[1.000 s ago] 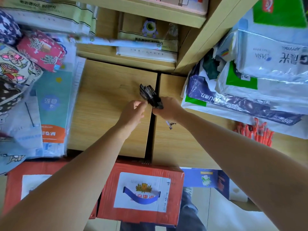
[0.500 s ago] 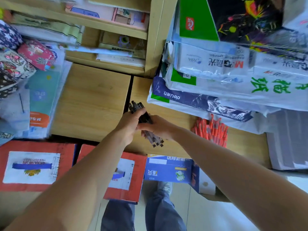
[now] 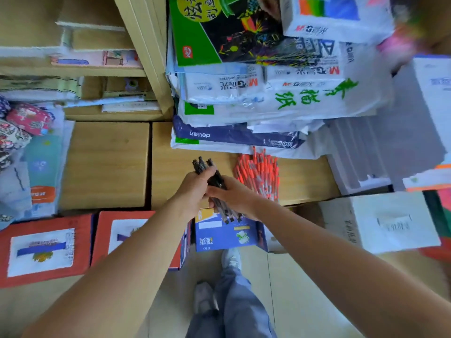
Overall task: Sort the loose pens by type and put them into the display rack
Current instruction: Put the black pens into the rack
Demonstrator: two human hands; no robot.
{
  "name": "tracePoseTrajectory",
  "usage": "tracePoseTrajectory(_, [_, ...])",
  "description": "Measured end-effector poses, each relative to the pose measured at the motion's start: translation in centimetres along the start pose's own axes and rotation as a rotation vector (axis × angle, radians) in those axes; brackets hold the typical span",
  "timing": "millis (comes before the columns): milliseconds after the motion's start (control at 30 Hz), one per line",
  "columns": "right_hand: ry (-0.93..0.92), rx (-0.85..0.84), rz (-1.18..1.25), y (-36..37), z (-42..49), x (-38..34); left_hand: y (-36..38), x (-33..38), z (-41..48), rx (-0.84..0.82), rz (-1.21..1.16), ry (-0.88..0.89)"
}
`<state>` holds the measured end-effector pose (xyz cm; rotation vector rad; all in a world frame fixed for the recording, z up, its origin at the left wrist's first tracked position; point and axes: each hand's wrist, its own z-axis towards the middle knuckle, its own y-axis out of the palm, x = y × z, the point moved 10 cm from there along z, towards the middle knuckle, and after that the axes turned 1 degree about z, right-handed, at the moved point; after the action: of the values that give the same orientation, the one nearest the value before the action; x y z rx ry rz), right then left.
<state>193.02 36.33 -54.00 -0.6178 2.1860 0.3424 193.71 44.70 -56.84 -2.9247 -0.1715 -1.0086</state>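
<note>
A bundle of black pens [image 3: 212,179] is held between both hands above the front edge of the wooden counter [image 3: 107,164]. My left hand [image 3: 192,191] grips the bundle's upper part, and the pen ends stick out beyond its fingers. My right hand [image 3: 234,196] wraps around the lower part, with the tips poking out below near a blue box. A heap of orange-red pens [image 3: 258,172] lies on the counter just right of my hands. No display rack is in view.
Stacked paper packs [image 3: 268,93] fill the counter's back right. Wooden shelves [image 3: 144,45] stand at the back left, pencil cases and folders [image 3: 29,147] at far left. Red cartons [image 3: 46,250], a blue box [image 3: 227,235] and a white box [image 3: 390,223] stand on the floor below the counter.
The view has swung right and the hands have drawn the black pen bundle back toward the counter's front edge. The orange-red pens and the right-hand boxes have come further into view.
</note>
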Motion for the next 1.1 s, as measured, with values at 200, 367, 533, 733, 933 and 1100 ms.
tracePoseTrajectory(200, [-0.011, 0.086, 0.039, -3.7, -8.1, 3.8, 7.3, -2.8, -4.4, -0.138, 0.134, -0.027])
tracePoseTrajectory(367, [-0.032, 0.189, 0.263, -9.4, -14.6, 7.7, 16.1, -4.1, -7.1, -0.217, 0.206, -0.004])
tracePoseTrajectory(533, [-0.053, 0.249, 0.257, -17.2, -21.8, 10.9, 26.6, -5.5, -10.1, -0.291, 0.266, 0.027])
tracePoseTrajectory(733, [0.021, 0.460, 0.090, -29.2, -31.1, 17.3, 40.7, -7.6, -13.8, -0.326, 0.339, 0.089])
tracePoseTrajectory(933, [0.012, 0.585, 0.216, -38.6, -38.8, 20.8, 53.3, -8.5, -17.4, -0.348, 0.198, 0.041])
tracePoseTrajectory(1100, [-0.053, 0.681, 0.330, -45.6, -42.1, 21.0, 61.7, -7.2, -18.2, -0.388, 0.060, -0.020])
